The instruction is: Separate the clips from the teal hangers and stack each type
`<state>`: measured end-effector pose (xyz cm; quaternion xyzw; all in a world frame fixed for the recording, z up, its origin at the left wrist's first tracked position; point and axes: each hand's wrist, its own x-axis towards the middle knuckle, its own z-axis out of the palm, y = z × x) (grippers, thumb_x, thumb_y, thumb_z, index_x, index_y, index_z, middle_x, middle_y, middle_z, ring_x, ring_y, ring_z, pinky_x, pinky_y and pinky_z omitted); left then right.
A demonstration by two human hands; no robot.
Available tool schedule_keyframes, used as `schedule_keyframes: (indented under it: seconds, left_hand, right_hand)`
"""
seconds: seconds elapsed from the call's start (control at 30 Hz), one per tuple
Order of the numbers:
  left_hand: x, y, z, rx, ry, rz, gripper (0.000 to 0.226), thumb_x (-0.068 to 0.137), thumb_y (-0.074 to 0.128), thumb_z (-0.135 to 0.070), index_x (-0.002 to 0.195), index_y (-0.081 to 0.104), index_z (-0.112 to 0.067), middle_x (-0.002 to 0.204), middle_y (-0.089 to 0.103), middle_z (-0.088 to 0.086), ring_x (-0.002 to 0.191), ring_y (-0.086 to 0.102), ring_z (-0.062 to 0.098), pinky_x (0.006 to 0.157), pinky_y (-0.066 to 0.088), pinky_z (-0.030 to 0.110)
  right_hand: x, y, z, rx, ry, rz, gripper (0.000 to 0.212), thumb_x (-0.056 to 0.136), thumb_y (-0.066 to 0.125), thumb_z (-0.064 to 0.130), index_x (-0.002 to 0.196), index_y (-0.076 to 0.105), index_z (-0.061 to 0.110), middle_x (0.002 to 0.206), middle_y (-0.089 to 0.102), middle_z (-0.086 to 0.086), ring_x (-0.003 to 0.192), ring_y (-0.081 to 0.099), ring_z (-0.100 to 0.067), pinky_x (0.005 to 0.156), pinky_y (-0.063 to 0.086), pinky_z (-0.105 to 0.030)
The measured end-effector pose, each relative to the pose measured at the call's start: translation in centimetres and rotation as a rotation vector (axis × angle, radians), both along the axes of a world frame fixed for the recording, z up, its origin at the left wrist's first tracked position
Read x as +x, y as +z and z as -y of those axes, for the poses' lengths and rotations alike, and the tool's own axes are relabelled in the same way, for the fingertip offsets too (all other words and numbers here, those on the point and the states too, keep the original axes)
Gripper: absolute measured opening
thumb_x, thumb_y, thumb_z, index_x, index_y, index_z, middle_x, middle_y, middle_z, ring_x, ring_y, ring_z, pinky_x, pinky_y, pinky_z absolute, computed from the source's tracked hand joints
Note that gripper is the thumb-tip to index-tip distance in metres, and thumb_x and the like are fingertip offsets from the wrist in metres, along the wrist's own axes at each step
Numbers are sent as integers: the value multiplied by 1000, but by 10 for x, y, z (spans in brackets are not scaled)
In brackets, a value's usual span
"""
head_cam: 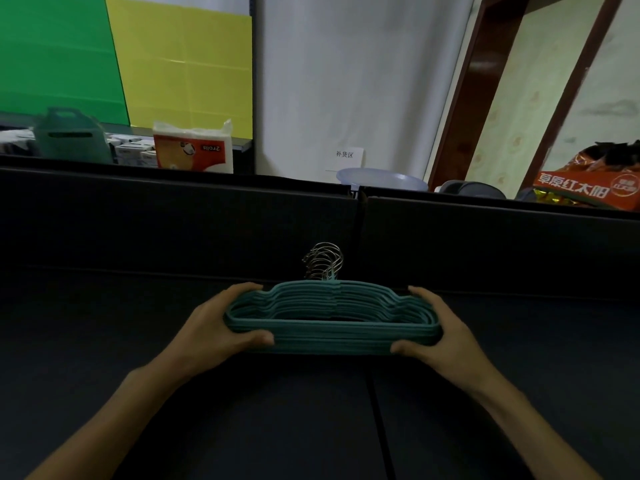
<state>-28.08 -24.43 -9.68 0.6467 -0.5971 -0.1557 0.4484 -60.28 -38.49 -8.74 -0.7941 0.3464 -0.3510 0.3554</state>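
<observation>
A stack of several teal hangers [332,327] lies flat in the middle of the dark table, their metal hooks [323,259] bunched together and pointing away from me. My left hand [214,323] grips the stack's left end, thumb on the near bar and fingers curled over the far shoulder. My right hand [440,327] holds the right end the same way. No clips are visible on the hangers or on the table.
A black upright panel [173,220] walls off the table's far side. Behind it stand a teal container [71,136], a pack of paper rolls [194,148], a pale blue basin [384,180] and an orange bag [585,185]. A dark seam [377,410] runs down the table.
</observation>
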Motion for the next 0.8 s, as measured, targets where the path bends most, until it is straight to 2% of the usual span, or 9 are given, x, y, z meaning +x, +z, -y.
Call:
schedule_keyframes:
  seconds: [0.1, 0.13, 0.2, 0.3, 0.37, 0.43, 0.5, 0.63, 0.8]
  left_hand:
    - [12, 17, 1, 8, 15, 108, 60, 58, 48, -86, 111, 47, -56, 117, 53, -18, 105, 54, -1, 87, 49, 25]
    - [14, 24, 2, 9, 2, 128, 53, 65, 47, -82, 111, 47, -56, 117, 54, -16, 105, 55, -1, 87, 50, 25]
    - [15, 35, 7, 27, -63, 209, 34, 81, 55, -58, 114, 48, -53, 116, 56, -14, 103, 56, -2, 87, 51, 25]
    - [14, 44, 24, 160, -202, 474, 35, 91, 56, -25, 119, 49, -46, 119, 57, -12, 105, 55, 0, 92, 48, 27]
    - [13, 48, 37, 357, -249, 537, 35, 92, 56, -27, 120, 50, -47, 126, 55, -8, 110, 54, 8, 95, 48, 33]
    - [13, 52, 50, 491, -249, 619, 37, 90, 58, -31, 121, 50, -50, 131, 51, -6, 114, 52, 14, 96, 47, 40]
    - [12, 55, 58, 544, -248, 686, 38, 88, 61, -32, 121, 52, -48, 131, 49, -6, 114, 51, 16, 95, 48, 40]
    - [11, 59, 63, 531, -249, 677, 37, 84, 66, -31, 117, 58, -46, 123, 52, -7, 108, 53, 13, 91, 51, 36]
    - [15, 63, 64, 503, -280, 677, 34, 79, 71, -35, 111, 63, -42, 105, 51, -20, 103, 54, 6, 89, 52, 33]
  right_hand:
    - [-1, 19, 6, -91, -11, -50, 66, 70, 70, 50, 130, 41, 50, 124, 52, 19, 113, 50, 6, 91, 43, -20]
    - [0, 26, 9, -117, 0, -45, 59, 73, 66, 48, 128, 44, 49, 122, 55, 16, 112, 52, 5, 92, 44, -21]
    - [6, 44, 13, -157, 72, -84, 46, 77, 64, 42, 121, 52, 46, 112, 61, 11, 106, 57, 2, 92, 48, -24]
    - [20, 63, 26, -272, 225, -472, 31, 83, 65, 34, 113, 60, 44, 112, 61, 13, 104, 56, 0, 94, 47, -27]
    - [32, 64, 37, -345, 281, -770, 34, 86, 65, 27, 117, 61, 41, 117, 58, 13, 107, 53, -2, 97, 44, -25]
    - [43, 62, 46, -341, 288, -915, 37, 87, 64, 20, 120, 60, 37, 124, 57, 9, 111, 53, -7, 98, 44, -27]
    - [50, 61, 51, -336, 280, -963, 39, 86, 65, 16, 120, 61, 36, 126, 56, 7, 112, 52, -10, 98, 45, -29]
    - [53, 59, 55, -367, 286, -978, 42, 84, 66, 13, 119, 61, 35, 123, 57, 5, 110, 54, -10, 95, 47, -30]
    - [51, 54, 63, -374, 296, -972, 47, 81, 68, 18, 116, 54, 46, 118, 54, 7, 102, 57, -11, 88, 52, -32]
